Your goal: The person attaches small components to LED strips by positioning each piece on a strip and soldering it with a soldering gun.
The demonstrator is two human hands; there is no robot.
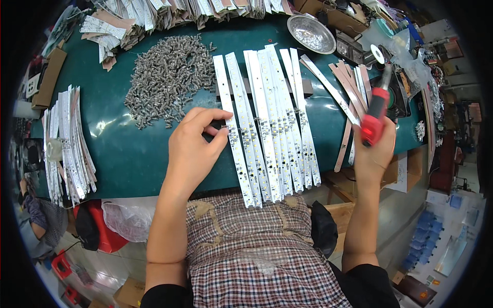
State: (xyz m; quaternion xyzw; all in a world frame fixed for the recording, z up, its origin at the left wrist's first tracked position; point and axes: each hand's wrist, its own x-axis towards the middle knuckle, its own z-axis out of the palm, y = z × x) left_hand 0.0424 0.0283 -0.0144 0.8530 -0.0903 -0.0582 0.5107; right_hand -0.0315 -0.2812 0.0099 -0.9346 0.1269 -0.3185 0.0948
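Several long white LED strip boards (267, 123) lie side by side across the green table (128, 154), their near ends hanging over the front edge. My left hand (195, 146) pinches a small screw between thumb and forefinger at the left edge of the leftmost strip. My right hand (375, 149) is closed around a red and black electric screwdriver (374, 115), held upright to the right of the strips, off the boards.
A big heap of small metal screws (167, 77) lies behind my left hand. More white strips (69, 143) are stacked at the table's left end, brownish strips (349, 87) at the right. A metal bowl (311, 33) and piled strips stand at the back.
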